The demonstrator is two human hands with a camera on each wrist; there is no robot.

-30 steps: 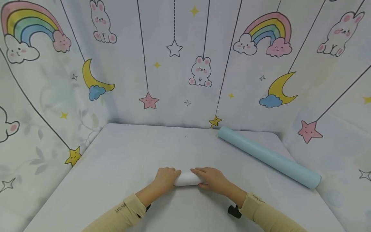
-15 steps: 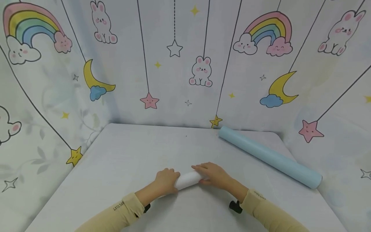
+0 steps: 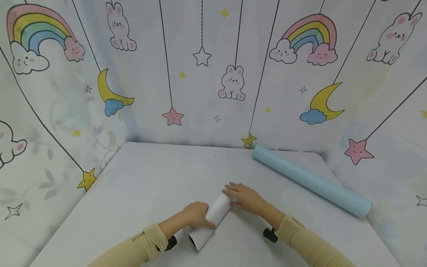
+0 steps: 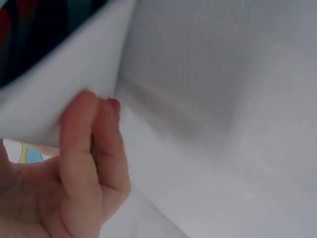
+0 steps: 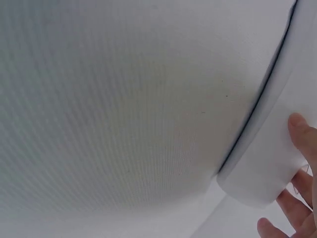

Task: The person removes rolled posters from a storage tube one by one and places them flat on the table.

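A white rolled-up sheet lies slanted on the table, its near end pointing toward the lower left. Its inner side looks dark, with some red showing inside the open end in the left wrist view. My left hand grips the roll around its near half, thumb on the side facing me. At the far end my right hand holds the roll between thumb and fingers. The right wrist view shows the right thumb on the white surface, beside a long dark seam along the sheet's edge.
A long light-blue roll lies diagonally at the back right of the white table. Behind and to both sides hangs a patterned cloth with rainbows, rabbits, moons and stars.
The white roll has turned from lying crosswise to slanting steeply, near end toward me. My left hand has shifted so that the open end shows; my right hand has moved slightly away from me.
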